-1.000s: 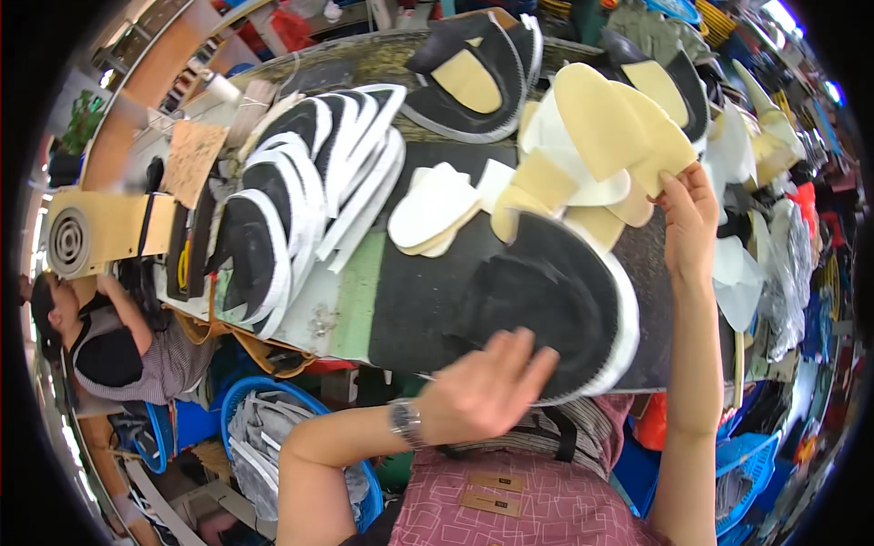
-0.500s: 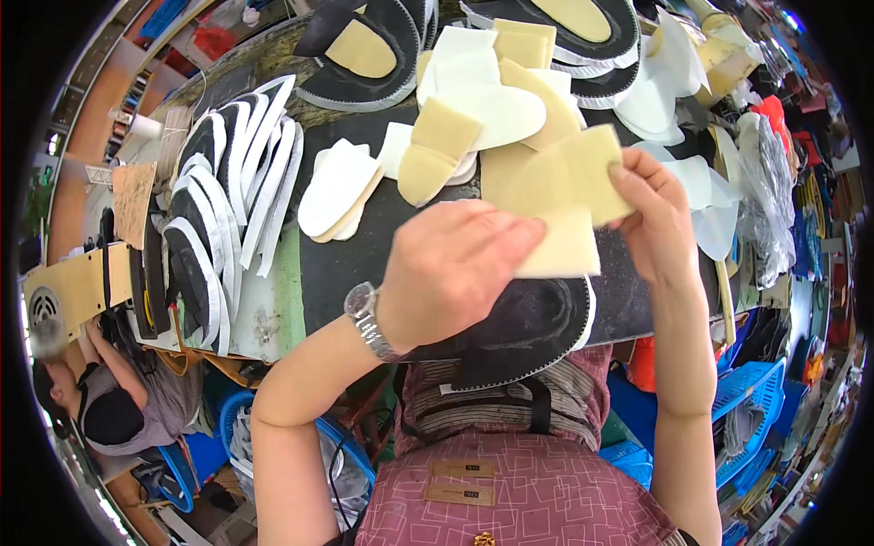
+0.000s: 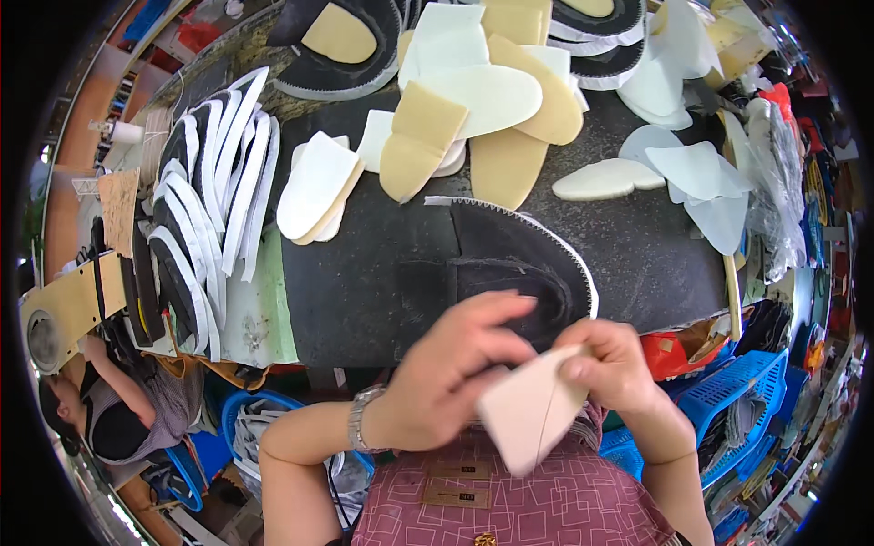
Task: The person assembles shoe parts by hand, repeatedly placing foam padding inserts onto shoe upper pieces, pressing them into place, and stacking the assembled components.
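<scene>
Close to my body, my right hand (image 3: pixel 608 366) pinches a pale pinkish-cream foam piece (image 3: pixel 531 414) by its upper edge, and the piece hangs tilted. My left hand (image 3: pixel 460 378) is beside it with fingers spread and partly blurred; whether its thumb touches the foam I cannot make out. Just beyond my hands lies a curved black shoe upper (image 3: pixel 523 241) with a white stitched edge. A small white foam pad (image 3: pixel 608 179) rests alone farther right on the black work surface (image 3: pixel 364 282).
Beige and white rounded pads (image 3: pixel 482 100) are heaped at the far middle, beside a smaller stack (image 3: pixel 317 187). White-edged black uppers (image 3: pixel 214 200) stand in a row on the left. Translucent sheets (image 3: pixel 701 182) and blue baskets (image 3: pixel 742 400) are rightward. Another person (image 3: pixel 127 409) sits far left.
My hands have come down toward my body from over the pads, with a pale foam piece in the right one. My left hand has spread its fingers. The black upper now lies farther onto the table.
</scene>
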The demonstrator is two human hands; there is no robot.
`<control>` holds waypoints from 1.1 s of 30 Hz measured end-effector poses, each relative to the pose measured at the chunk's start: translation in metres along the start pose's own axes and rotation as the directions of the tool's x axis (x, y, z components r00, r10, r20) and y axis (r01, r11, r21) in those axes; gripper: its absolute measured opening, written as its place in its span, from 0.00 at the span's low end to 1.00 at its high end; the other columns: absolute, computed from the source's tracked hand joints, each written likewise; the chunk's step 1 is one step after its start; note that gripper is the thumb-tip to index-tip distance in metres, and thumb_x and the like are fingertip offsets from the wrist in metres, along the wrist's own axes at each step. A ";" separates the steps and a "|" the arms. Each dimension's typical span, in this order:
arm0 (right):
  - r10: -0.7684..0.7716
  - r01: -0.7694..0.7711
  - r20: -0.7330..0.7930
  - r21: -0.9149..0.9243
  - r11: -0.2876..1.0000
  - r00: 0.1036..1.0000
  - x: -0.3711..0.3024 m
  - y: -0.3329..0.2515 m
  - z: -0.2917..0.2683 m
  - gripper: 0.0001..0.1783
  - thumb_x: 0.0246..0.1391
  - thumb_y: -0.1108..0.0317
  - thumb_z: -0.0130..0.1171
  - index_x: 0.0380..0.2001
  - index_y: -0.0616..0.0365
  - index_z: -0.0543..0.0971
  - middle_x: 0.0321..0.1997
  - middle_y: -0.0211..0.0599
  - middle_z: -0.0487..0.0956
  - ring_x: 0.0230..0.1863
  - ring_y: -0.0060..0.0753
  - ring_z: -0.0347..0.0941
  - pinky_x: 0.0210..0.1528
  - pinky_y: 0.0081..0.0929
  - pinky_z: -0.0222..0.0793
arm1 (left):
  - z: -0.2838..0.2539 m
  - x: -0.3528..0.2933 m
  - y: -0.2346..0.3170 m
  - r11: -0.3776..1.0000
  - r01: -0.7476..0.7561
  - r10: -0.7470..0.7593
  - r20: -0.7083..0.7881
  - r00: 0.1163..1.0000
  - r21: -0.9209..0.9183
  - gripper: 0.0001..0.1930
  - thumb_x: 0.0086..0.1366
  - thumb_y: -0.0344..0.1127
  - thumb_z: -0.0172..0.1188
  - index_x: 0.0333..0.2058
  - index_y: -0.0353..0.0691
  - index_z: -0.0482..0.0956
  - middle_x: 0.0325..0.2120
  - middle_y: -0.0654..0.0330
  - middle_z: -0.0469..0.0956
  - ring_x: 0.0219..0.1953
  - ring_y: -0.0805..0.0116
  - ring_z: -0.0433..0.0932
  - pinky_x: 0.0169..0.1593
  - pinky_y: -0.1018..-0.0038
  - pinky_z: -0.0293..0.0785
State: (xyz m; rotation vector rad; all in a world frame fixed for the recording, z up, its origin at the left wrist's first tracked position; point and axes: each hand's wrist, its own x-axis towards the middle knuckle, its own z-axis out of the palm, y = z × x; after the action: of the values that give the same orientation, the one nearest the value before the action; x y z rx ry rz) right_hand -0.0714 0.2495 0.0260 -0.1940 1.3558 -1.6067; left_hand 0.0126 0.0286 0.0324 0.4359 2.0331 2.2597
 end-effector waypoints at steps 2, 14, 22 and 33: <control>-0.127 0.124 -0.290 -0.029 0.992 0.949 -0.003 0.010 0.007 0.11 0.56 0.71 0.57 0.41 0.65 0.75 0.36 0.32 0.78 0.37 0.17 0.72 0.40 0.19 0.70 | -0.010 -0.012 -0.004 0.987 0.159 -0.153 -0.179 0.972 0.017 0.31 0.59 0.33 0.59 0.58 0.32 0.55 0.51 0.50 0.69 0.50 0.61 0.71 0.54 0.68 0.65; -0.310 0.090 -0.446 -0.449 0.889 0.840 0.034 0.027 0.009 0.18 0.48 0.79 0.61 0.44 0.62 0.71 0.27 0.26 0.72 0.26 0.12 0.66 0.28 0.13 0.65 | -0.005 -0.013 -0.033 0.796 0.446 -0.246 -0.456 0.855 0.408 0.34 0.55 0.23 0.59 0.59 0.33 0.54 0.17 0.60 0.74 0.18 0.68 0.75 0.26 0.75 0.71; -0.327 0.055 -0.482 -0.496 0.867 0.813 0.039 0.030 0.012 0.19 0.47 0.78 0.62 0.44 0.60 0.71 0.27 0.28 0.73 0.25 0.13 0.67 0.27 0.14 0.65 | -0.006 -0.009 -0.035 0.723 0.355 -0.130 -0.387 0.913 0.593 0.32 0.53 0.22 0.59 0.57 0.35 0.57 0.17 0.60 0.73 0.19 0.66 0.74 0.26 0.73 0.71; -0.629 0.076 0.040 -0.997 0.030 0.776 0.046 0.028 0.010 0.19 0.45 0.67 0.65 0.42 0.55 0.73 0.30 0.36 0.72 0.23 0.35 0.72 0.23 0.26 0.70 | 0.003 -0.007 -0.041 0.147 -0.261 0.001 0.264 0.965 0.954 0.18 0.53 0.33 0.53 0.44 0.36 0.74 0.47 0.51 0.72 0.47 0.56 0.70 0.51 0.66 0.70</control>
State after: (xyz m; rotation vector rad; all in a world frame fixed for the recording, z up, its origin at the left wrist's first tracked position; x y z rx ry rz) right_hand -0.0719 0.2112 -0.0140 -1.1844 2.8228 -0.7426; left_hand 0.0144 0.0352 -0.0085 0.8545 3.1326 0.3681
